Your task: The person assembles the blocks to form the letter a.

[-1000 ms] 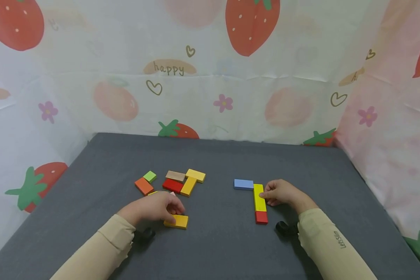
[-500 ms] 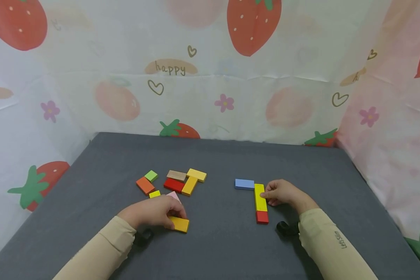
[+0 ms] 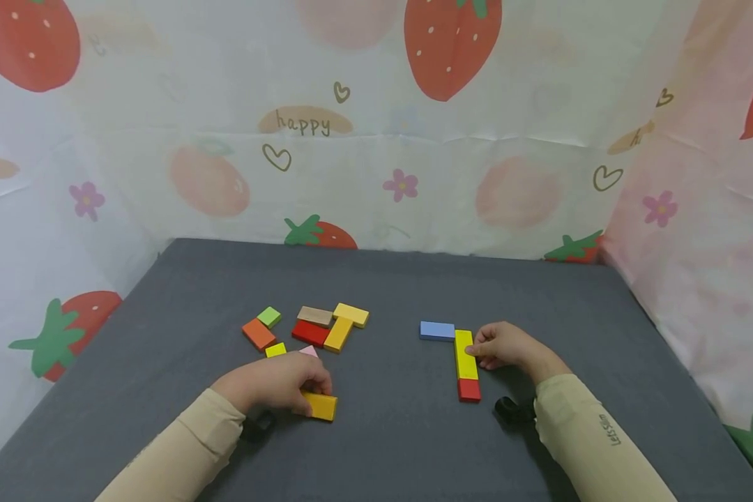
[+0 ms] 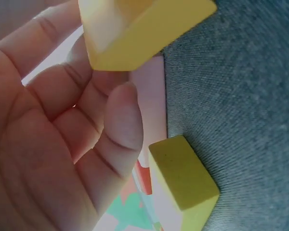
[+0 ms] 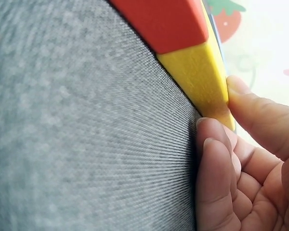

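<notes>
My left hand [image 3: 279,380] pinches an orange-yellow block [image 3: 323,406] between thumb and fingers, low over the table at centre-left. In the left wrist view this block [image 4: 135,36] is at the top, its far part cut off. My right hand [image 3: 508,346] holds the side of a long yellow block [image 3: 464,355] lying flat. The right wrist view shows the thumb on top of that yellow block [image 5: 200,79] and the curled fingers beside it. A red block [image 3: 468,390] adjoins its near end, and a blue block [image 3: 436,331] meets its far left corner.
Left of centre lie a green block [image 3: 268,317], an orange block [image 3: 259,334], a small yellow block [image 3: 276,350], a partly hidden pink block [image 3: 309,351], a tan block [image 3: 314,316], a red block [image 3: 310,333] and two orange-yellow blocks [image 3: 337,335]. A strawberry-print cloth [image 3: 364,160] rises behind the grey table.
My left hand has drawn the orange-yellow block slightly nearer and tilted it, showing more of its side. The right hand and its blocks have stayed put.
</notes>
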`<state>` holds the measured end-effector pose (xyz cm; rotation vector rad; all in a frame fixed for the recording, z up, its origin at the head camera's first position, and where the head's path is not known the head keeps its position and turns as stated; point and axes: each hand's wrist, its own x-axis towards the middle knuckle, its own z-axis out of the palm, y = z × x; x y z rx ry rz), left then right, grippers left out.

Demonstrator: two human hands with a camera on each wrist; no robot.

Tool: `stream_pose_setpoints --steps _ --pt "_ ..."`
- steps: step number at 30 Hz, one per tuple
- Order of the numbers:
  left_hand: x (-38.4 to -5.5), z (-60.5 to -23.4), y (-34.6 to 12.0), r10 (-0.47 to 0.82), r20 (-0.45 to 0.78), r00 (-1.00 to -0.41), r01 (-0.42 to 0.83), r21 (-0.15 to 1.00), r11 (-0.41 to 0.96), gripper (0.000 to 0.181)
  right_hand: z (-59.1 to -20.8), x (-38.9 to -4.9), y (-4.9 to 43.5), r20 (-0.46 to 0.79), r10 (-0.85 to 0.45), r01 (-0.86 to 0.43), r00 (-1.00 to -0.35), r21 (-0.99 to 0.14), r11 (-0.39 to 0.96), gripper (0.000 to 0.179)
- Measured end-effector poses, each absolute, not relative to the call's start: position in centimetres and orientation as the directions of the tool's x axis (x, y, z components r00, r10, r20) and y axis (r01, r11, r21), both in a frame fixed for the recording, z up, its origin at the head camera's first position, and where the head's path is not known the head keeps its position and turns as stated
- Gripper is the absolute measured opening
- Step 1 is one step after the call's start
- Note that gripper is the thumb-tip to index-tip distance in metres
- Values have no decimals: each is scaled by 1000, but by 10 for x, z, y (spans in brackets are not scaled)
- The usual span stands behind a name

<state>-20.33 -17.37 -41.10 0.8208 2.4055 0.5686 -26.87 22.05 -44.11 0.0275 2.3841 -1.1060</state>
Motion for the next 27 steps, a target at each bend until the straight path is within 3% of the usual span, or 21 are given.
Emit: stream_pose_setpoints --steps 8,20,27 --pt "-204 -409 -171 639 -348 -686 434 508 744 16 -440 -269 220 -456 -178 231 -872 -704 671 21" --pt "-214 -403 -164 582 -258 -771 409 500 763 12 -439 -268 219 -452 -178 225 -874 -700 677 21" --pt "-231 -397 -153 622 -197 -758 465 506 726 12 -441 -268 220 -449 -171 226 -877 -699 678 21"
